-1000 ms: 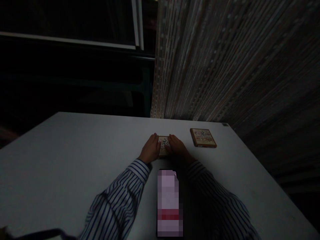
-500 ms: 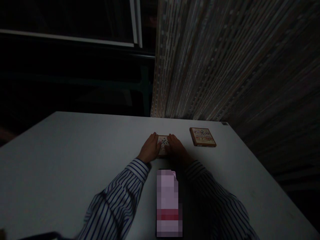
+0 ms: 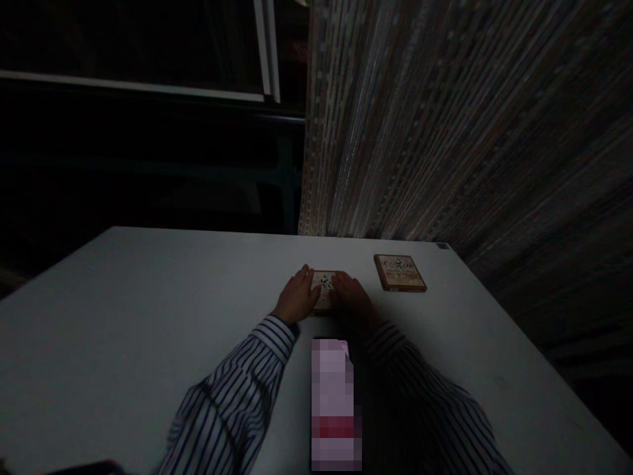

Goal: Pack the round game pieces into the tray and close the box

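A flat, square box (image 3: 324, 284) with dark characters on a pale top lies on the white table (image 3: 198, 284), between my two hands. My left hand (image 3: 297, 295) is wrapped round its left side, thumb on the top. Round the right side is my right hand (image 3: 352, 298), its thumb also over the top. The hands cover both side edges of the box. A similar box with a brown rim (image 3: 400, 272) lies apart to the right, untouched.
Between my forearms lies a phone (image 3: 332, 389) with a lit, pixelated screen. A striped string curtain (image 3: 376, 132) hangs behind the table's far edge. Part of a dark object (image 3: 89, 468) shows at the bottom left. A small label (image 3: 442, 246) is on the far right corner.
The view has shifted very slightly. Both hands remain round the same box, and nothing on the table has visibly moved.
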{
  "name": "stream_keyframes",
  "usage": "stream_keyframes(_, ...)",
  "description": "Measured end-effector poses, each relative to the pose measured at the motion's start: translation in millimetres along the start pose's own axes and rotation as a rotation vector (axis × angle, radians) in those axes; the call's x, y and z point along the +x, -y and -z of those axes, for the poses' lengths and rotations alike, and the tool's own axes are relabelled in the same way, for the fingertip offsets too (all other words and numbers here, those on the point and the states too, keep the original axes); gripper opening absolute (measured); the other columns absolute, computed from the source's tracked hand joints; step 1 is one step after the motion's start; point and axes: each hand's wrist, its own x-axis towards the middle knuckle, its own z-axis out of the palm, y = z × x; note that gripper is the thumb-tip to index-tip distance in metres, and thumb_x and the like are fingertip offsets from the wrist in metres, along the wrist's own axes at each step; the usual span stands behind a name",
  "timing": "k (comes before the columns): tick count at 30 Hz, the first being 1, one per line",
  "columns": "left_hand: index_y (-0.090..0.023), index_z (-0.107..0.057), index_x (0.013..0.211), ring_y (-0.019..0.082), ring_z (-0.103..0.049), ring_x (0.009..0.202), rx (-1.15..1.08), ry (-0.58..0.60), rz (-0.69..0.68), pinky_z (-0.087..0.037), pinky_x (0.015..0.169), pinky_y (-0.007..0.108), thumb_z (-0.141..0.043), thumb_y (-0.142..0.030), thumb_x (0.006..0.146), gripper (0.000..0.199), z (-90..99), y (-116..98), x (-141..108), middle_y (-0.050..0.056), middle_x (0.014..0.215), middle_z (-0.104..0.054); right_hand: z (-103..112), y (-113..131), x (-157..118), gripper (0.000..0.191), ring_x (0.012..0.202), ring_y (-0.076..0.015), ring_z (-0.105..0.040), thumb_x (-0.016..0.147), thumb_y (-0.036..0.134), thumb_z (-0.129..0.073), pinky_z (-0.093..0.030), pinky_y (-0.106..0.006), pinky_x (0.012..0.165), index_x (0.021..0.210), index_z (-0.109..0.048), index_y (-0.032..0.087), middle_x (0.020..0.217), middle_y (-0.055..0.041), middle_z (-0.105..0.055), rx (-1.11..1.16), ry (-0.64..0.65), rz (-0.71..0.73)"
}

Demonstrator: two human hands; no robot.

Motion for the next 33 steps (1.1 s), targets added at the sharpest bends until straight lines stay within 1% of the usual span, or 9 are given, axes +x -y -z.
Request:
stream_keyframes(3, -0.009, -0.043, 0.127, 0.027, -0.034, 0.127, -0.002, -0.021, 0.005, -0.03, 0.103, 0.043, -0.037, -0.036, 0.087, 0.048, 1.6, -2, -2, 0.02, 0.138, -0.034, 0, 1, -2, 0.04, 0.122, -0.0253, -0.038, 0.09, 0.027, -0.032, -0.036, -0.044, 0.095, 0.123, -0.046, 0.008, 0.131, -0.0174, -0.046, -0.016, 0.001, 0.002)
stream_keyframes(7, -0.012, -0.052, 0.12, 0.028, -0.034, 0.127, -0.044, -0.093, 0.01, -0.029, 0.105, 0.041, -0.039, -0.036, 0.087, 0.043, -0.7, -5, -10, 0.017, 0.138, -0.034, -9, -3, -3, 0.04, 0.12, -0.0252, -0.04, 0.09, 0.027, -0.032, -0.038, -0.044, 0.094, 0.123, -0.046, 0.008, 0.132, -0.0168, -0.045, -0.02, -0.016, 0.007)
stream_keyframes(12, -0.011, -0.05, 0.121, 0.028, -0.033, 0.127, -0.123, -0.137, 0.049, -0.031, 0.103, 0.043, -0.041, -0.033, 0.086, 0.042, -7.0, -6, -21, 0.017, 0.136, -0.036, -18, -5, -4, 0.039, 0.124, -0.024, -0.037, 0.09, 0.023, -0.032, -0.036, -0.041, 0.099, 0.121, -0.047, 0.003, 0.129, -0.0212, -0.045, 0.035, -0.105, 0.047)
stream_keyframes(15, -0.009, -0.05, 0.12, 0.028, -0.035, 0.126, -0.141, -0.162, 0.09, -0.032, 0.103, 0.043, -0.041, -0.031, 0.086, 0.042, -9.8, -7, -24, 0.019, 0.132, -0.04, -11, 0, -6, 0.038, 0.121, -0.0246, -0.041, 0.089, 0.023, -0.035, -0.039, -0.039, 0.097, 0.118, -0.048, 0.002, 0.127, -0.0234, -0.046, 0.067, -0.117, -0.015)
stream_keyframes(19, -0.007, -0.048, 0.121, 0.028, -0.037, 0.125, -0.143, -0.19, 0.133, -0.034, 0.102, 0.043, -0.04, -0.029, 0.086, 0.042, -11.7, -5, -28, 0.02, 0.13, -0.042, 6, 7, -12, 0.036, 0.114, -0.0207, -0.047, 0.089, 0.022, -0.034, -0.041, -0.033, 0.094, 0.119, -0.049, 0.007, 0.125, -0.0174, -0.05, 0.073, -0.035, -0.039)
stream_keyframes(20, -0.007, -0.048, 0.12, 0.028, -0.038, 0.124, -0.139, -0.198, 0.141, -0.034, 0.101, 0.043, -0.04, -0.028, 0.086, 0.041, -11.1, -4, -29, 0.02, 0.129, -0.043, 11, 9, -13, 0.036, 0.111, -0.0206, -0.05, 0.089, 0.022, -0.035, -0.042, -0.032, 0.091, 0.118, -0.05, 0.007, 0.124, -0.0175, -0.051, 0.057, -0.031, -0.088)
stream_keyframes(24, -0.007, -0.054, 0.113, 0.026, -0.05, 0.11, -0.107, -0.201, 0.16, -0.038, 0.096, 0.042, -0.041, -0.029, 0.086, 0.037, -1.8, -5, -34, 0.018, 0.114, -0.057, 25, 15, -17, 0.032, 0.098, -0.0191, -0.056, 0.09, 0.026, -0.035, -0.043, -0.03, 0.083, 0.112, -0.054, 0.013, 0.112, -0.0125, -0.06, -0.02, 0.047, -0.187)
stream_keyframes(27, -0.011, -0.056, 0.109, 0.024, -0.054, 0.101, -0.112, -0.174, 0.157, -0.04, 0.093, 0.04, -0.04, -0.029, 0.086, 0.033, 6.2, -9, -36, 0.013, 0.103, -0.063, 31, 18, -18, 0.03, 0.089, -0.0178, -0.058, 0.09, 0.028, -0.036, -0.042, -0.029, 0.077, 0.109, -0.056, 0.017, 0.099, -0.0086, -0.065, -0.033, 0.079, -0.21)
stream_keyframes(33, -0.007, -0.053, 0.114, 0.025, -0.052, 0.106, -0.169, -0.146, 0.206, -0.04, 0.093, 0.04, -0.039, -0.03, 0.087, 0.039, 3.9, -14, -37, 0.017, 0.11, -0.06, 31, 18, -19, 0.031, 0.087, -0.0164, -0.059, 0.09, 0.03, -0.037, -0.038, -0.027, 0.08, 0.111, -0.057, 0.018, 0.095, -0.0067, -0.067, 0.039, 0.041, -0.237)
